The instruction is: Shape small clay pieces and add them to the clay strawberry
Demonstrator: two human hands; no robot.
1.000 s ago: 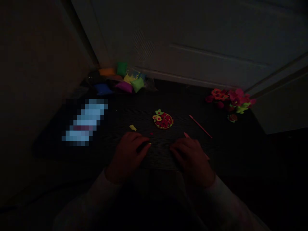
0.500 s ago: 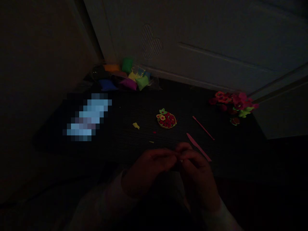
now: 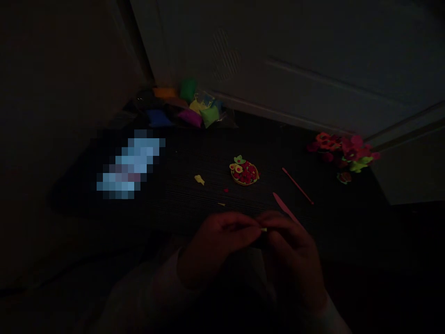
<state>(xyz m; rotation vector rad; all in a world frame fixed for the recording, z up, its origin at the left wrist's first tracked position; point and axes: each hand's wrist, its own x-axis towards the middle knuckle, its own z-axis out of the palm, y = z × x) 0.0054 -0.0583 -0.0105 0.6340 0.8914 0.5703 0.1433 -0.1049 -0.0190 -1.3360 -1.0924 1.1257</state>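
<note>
The scene is very dark. My left hand (image 3: 217,246) and my right hand (image 3: 294,250) meet fingertip to fingertip near the table's front edge, both pinched on a tiny yellow-green bit of clay (image 3: 263,229). Just beyond them on the dark table (image 3: 194,153) lie a small yellow scrap (image 3: 221,204), a red dot (image 3: 225,190) and a yellow lump (image 3: 199,179). A round clay piece with red bits and a yellow rim (image 3: 244,172) sits further back. A pink modelling knife (image 3: 283,208) lies beside my right hand.
A thin pink stick tool (image 3: 297,185) lies right of the round piece. Coloured clay bags (image 3: 189,111) are piled at the back left by the wall. Red and pink clay flowers (image 3: 344,153) stand at the right edge. A blurred bright patch (image 3: 128,167) lies at left.
A second ago both hands rested apart on the table. They have lifted and come together, pinching the small clay bit between them. The view has shifted slightly.
</note>
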